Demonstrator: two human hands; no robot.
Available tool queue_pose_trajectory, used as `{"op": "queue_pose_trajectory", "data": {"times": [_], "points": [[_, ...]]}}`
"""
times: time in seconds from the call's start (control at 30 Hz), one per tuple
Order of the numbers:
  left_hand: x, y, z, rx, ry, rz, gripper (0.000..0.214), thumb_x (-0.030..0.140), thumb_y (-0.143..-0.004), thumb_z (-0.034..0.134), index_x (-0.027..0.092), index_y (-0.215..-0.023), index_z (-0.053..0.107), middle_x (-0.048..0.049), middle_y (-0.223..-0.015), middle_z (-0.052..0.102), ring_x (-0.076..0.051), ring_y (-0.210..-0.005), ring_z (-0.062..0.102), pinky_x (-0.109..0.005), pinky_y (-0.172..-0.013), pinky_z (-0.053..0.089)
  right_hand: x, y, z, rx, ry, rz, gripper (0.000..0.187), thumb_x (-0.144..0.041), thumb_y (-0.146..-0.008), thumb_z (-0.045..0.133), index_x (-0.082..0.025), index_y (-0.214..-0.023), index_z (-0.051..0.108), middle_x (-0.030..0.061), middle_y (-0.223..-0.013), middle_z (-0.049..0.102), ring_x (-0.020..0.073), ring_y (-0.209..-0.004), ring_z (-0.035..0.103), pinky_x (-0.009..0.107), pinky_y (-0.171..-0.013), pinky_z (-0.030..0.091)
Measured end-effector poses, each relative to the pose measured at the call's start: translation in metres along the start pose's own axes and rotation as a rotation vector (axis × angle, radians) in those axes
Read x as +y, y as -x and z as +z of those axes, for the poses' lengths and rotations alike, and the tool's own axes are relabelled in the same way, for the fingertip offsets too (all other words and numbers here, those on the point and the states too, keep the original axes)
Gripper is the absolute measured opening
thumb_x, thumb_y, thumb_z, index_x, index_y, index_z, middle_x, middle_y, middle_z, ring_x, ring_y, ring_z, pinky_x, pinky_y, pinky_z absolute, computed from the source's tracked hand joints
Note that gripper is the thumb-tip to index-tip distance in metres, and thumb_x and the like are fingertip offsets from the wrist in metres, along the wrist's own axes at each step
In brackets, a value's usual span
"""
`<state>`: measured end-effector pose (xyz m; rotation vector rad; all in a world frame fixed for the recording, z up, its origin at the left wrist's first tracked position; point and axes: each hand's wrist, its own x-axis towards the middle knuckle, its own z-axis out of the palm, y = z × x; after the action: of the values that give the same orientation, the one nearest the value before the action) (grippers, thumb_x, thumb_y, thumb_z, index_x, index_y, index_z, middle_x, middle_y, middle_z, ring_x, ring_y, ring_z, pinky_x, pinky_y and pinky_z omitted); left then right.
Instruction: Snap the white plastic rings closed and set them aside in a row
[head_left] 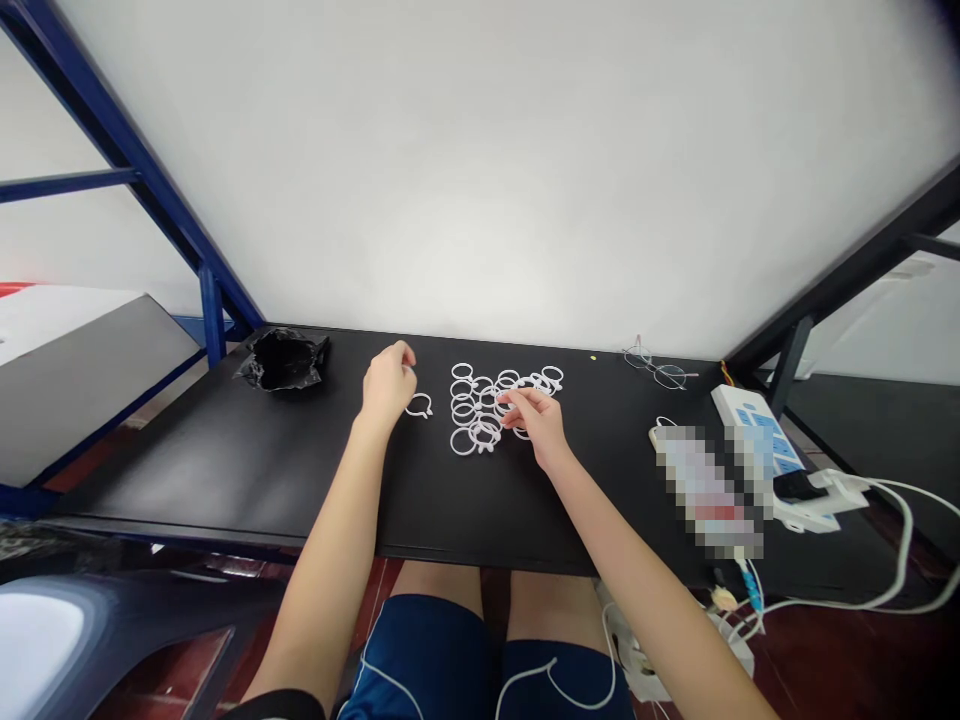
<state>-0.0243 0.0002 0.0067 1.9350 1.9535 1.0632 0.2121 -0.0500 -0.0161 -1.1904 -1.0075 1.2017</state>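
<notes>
My left hand (pixel 388 388) is curled beside a lone white ring (pixel 418 395); my right hand (pixel 536 425) touches the ring pile (pixel 486 432) near the back edge of the desk (pixel 187 470). Can't tell either grip.

A black tabletop (pixel 225 470) carries a cluster of white plastic rings (pixel 480 410) at centre, one lone ring (pixel 418 405) just left of it, a crumpled black bag (pixel 283 360) far left, and wire-rimmed glasses (pixel 660 372) far right.

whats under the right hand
The right hand lies over the edge of a pile of white plastic rings. Rings show beside its fingers, but whatever lies under the palm is covered and cannot be seen.
</notes>
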Motion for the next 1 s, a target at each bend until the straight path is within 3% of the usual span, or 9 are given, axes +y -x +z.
{"op": "queue_pose_trajectory", "data": {"times": [0.07, 0.17, 0.2, 0.27, 0.4, 0.57, 0.7, 0.83, 1.0], "points": [[0.015, 0.004, 0.013, 0.047, 0.278, 0.123, 0.021, 0.006, -0.066, 0.042, 0.02, -0.075, 0.054, -0.0016, -0.072, 0.059, -0.016, -0.068, 0.056, -0.027, -0.064, 0.042, 0.0, 0.0, 0.001, -0.01, -0.006, -0.008, 0.026, -0.043, -0.068, 0.073, -0.018, -0.071, 0.069, 0.0045, -0.08, 0.072, 0.0103, -0.051, 0.061, 0.023, -0.05, 0.053], [0.039, 0.019, 0.04, -0.111, 0.695, 0.107, 0.02, 0.006, -0.064, 0.04, 0.019, -0.074, 0.051, 0.0021, -0.064, 0.053, -0.011, -0.052, 0.049, -0.024, -0.053, 0.039, 0.0, 0.001, 0.002, -0.051, -0.021, -0.024, 0.027, -0.044, -0.067, 0.074, -0.018, -0.073, 0.069, 0.0037, -0.078, 0.072, 0.0101, -0.049, 0.06, 0.023, -0.049, 0.052], [0.046, 0.027, 0.048, -0.107, 0.764, 0.107, 0.019, 0.006, -0.065, 0.039, 0.019, -0.073, 0.05, 0.0027, -0.062, 0.052, -0.011, -0.05, 0.047, -0.023, -0.051, 0.038, 0.0, 0.001, 0.002, -0.072, -0.024, -0.022, 0.027, -0.044, -0.067, 0.075, -0.018, -0.074, 0.068, 0.0035, -0.077, 0.072, 0.0102, -0.048, 0.06, 0.023, -0.048, 0.051], [0.058, 0.043, 0.062, -0.013, 0.768, 0.206, 0.02, 0.005, -0.07, 0.037, 0.019, -0.073, 0.051, 0.002, -0.064, 0.052, -0.011, -0.055, 0.048, -0.024, -0.055, 0.039, 0.0, 0.002, 0.003, -0.113, -0.023, -0.008, 0.028, -0.044, -0.066, 0.075, -0.018, -0.075, 0.068, 0.0023, -0.072, 0.07, 0.0113, -0.048, 0.06, 0.024, -0.047, 0.051], [0.072, 0.068, 0.069, -0.013, 0.612, 0.545, 0.022, 0.008, -0.083, 0.036, 0.019, -0.074, 0.053, -0.0024, -0.072, 0.056, -0.015, -0.069, 0.051, -0.03, -0.068, 0.043, 0.0, 0.002, 0.002, -0.163, -0.07, 0.017, 0.022, -0.04, -0.068, 0.072, -0.019, -0.074, 0.067, -0.0026, -0.056, 0.061, 0.0126, -0.047, 0.057, 0.025, -0.045, 0.05], [0.073, 0.07, 0.064, 0.078, 0.457, 0.865, 0.026, 0.014, -0.09, 0.036, 0.017, -0.106, 0.057, -0.011, -0.102, 0.063, -0.022, -0.092, 0.053, -0.038, -0.082, 0.044, -0.003, 0.003, 0.0, -0.229, -0.204, 0.048, 0.025, -0.043, -0.073, 0.068, -0.019, -0.067, 0.063, -0.0036, -0.055, 0.057, 0.0115, -0.046, 0.053, 0.024, -0.044, 0.046], [0.071, 0.064, 0.063, 0.128, 0.361, 0.852, 0.021, 0.016, -0.093, 0.038, 0.017, -0.102, 0.057, -0.0098, -0.096, 0.063, -0.021, -0.089, 0.052, -0.038, -0.082, 0.044, -0.001, 0.003, 0.003, -0.336, -0.183, 0.093, 0.052, -0.061, -0.082, 0.052, -0.02, -0.05, 0.051, -0.0038, -0.037, 0.042, 0.0103, -0.034, 0.041, 0.024, -0.037, 0.039], [0.068, 0.059, 0.063, 0.127, 0.152, 0.695, 0.025, 0.02, -0.096, 0.034, 0.017, -0.084, 0.056, -0.0093, -0.085, 0.059, -0.021, -0.081, 0.049, -0.036, -0.074, 0.042, -0.001, 0.004, 0.005, -0.343, -0.257, 0.053, 0.062, -0.074, -0.082, 0.036, -0.023, -0.047, 0.039, -0.0093, -0.035, 0.021, 0.007, -0.03, 0.022, 0.024, -0.036, 0.037], [0.068, 0.057, 0.065, 0.038, 0.049, 0.638, 0.031, 0.02, -0.097, 0.031, 0.018, -0.074, 0.051, -0.0058, -0.075, 0.056, -0.018, -0.074, 0.049, -0.032, -0.071, 0.041, 0.002, 0.006, 0.006, -0.175, -0.139, -0.093, 0.061, -0.068, -0.08, 0.05, -0.023, -0.045, 0.031, -0.0089, -0.037, 0.023, 0.0063, -0.032, 0.022, 0.024, -0.036, 0.036]]}}
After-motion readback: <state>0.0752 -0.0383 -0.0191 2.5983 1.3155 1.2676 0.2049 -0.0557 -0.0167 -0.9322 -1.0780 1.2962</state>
